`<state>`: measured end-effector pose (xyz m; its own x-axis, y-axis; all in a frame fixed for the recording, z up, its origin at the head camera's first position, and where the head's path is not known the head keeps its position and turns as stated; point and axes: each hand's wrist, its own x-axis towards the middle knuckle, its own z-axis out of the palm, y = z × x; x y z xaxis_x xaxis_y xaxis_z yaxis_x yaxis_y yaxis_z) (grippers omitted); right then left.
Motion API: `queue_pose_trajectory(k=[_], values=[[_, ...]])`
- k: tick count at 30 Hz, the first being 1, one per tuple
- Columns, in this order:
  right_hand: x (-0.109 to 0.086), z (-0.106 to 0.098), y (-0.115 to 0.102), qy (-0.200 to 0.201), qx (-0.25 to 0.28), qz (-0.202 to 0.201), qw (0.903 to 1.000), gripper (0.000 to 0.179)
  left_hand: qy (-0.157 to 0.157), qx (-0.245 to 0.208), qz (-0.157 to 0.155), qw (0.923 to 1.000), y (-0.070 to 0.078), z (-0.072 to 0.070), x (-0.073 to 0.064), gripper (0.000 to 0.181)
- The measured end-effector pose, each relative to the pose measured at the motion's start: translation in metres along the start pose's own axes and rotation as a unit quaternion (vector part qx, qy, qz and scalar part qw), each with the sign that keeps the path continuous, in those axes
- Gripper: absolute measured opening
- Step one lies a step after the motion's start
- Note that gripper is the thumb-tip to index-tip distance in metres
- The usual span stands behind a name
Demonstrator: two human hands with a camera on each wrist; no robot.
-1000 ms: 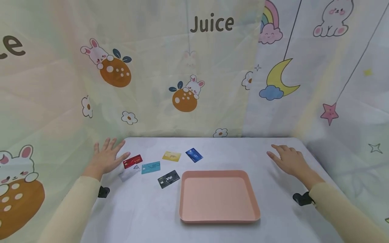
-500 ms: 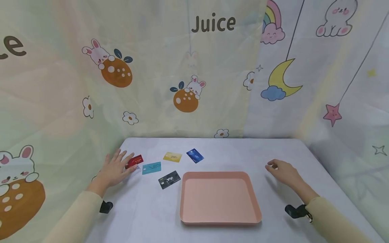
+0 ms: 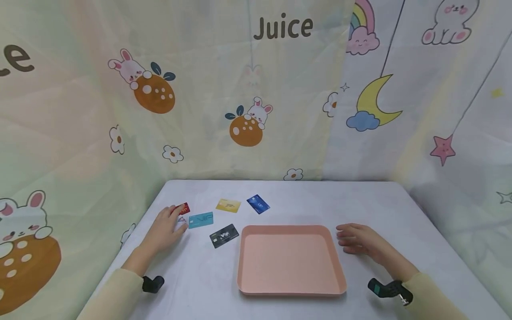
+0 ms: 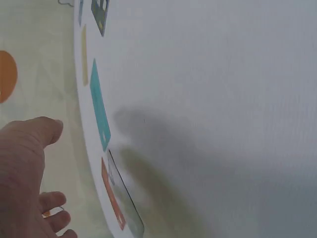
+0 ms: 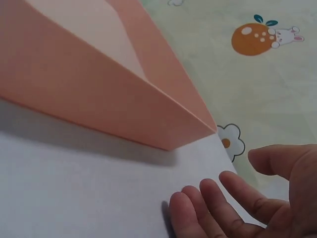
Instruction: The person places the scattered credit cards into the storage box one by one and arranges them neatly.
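Note:
My left hand (image 3: pixel 161 232) hovers over the left side of the table, with relaxed fingers and thumb apart. It partly covers a red VIP card (image 3: pixel 185 208) and a clear card (image 3: pixel 182 220); in the left wrist view a gap shows between the fingers and the red card (image 4: pixel 113 193). To its right lie a teal card (image 3: pixel 201 220) and a black Vip card (image 3: pixel 224 236). My right hand (image 3: pixel 360 241) is beside the right rim of a pink tray (image 3: pixel 290 260), fingers bent loosely, thumb apart. Neither hand holds anything; in the right wrist view the hand stays off the tray.
A yellow card (image 3: pixel 228 205) and a blue card (image 3: pixel 258 204) lie farther back on the white table (image 3: pixel 328 200). Printed cloth (image 3: pixel 208 89) hangs behind the table and at both sides. A black wrist camera (image 3: pixel 390 289) sits on each forearm.
My left hand has come right and downward in view, over the red and clear cards. My right hand has moved left toward the tray, its fingers lower. The cards and tray have not moved.

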<state>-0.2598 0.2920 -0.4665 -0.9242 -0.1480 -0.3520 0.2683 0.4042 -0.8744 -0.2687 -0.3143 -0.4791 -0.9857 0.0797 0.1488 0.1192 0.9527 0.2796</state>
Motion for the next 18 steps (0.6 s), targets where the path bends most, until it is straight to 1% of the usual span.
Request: queue_pose_trajectory(k=[2, 3, 6, 7, 10, 13, 15, 18], values=[[-0.001, 0.003, 0.003, -0.003, 0.029, 0.0, 0.9996, 0.059, -0.007, -0.013, -0.004, 0.9999, 0.007, 0.002, -0.002, 0.074], [-0.001, 0.004, 0.005, -0.005, 0.039, -0.002, 0.9992, 0.06, -0.017, -0.024, -0.01, 0.9995, 0.011, 0.003, -0.003, 0.074], [-0.001, 0.01, 0.009, -0.002, 0.07, -0.008, 0.9975, 0.062, -0.061, -0.058, -0.035, 0.9958, 0.024, 0.004, -0.008, 0.073], [-0.001, 0.011, 0.01, -0.01, 0.079, -0.013, 0.9967, 0.063, -0.075, -0.066, -0.045, 0.994, 0.029, 0.005, -0.011, 0.072], [0.0, 0.016, 0.014, -0.028, 0.103, -0.018, 0.9942, 0.066, -0.108, -0.085, -0.05, 0.9892, 0.044, 0.008, -0.017, 0.067], [0.0, 0.019, 0.015, -0.04, 0.118, -0.016, 0.9921, 0.07, -0.118, -0.08, -0.04, 0.989, 0.055, 0.013, -0.021, 0.062], [-0.001, 0.023, 0.015, -0.038, 0.119, -0.012, 0.9921, 0.073, -0.121, -0.081, -0.037, 0.9886, 0.06, 0.015, -0.021, 0.061], [-0.001, 0.028, 0.013, -0.023, 0.119, -0.003, 0.9926, 0.074, -0.12, -0.076, -0.037, 0.9892, 0.066, 0.018, -0.02, 0.06]])
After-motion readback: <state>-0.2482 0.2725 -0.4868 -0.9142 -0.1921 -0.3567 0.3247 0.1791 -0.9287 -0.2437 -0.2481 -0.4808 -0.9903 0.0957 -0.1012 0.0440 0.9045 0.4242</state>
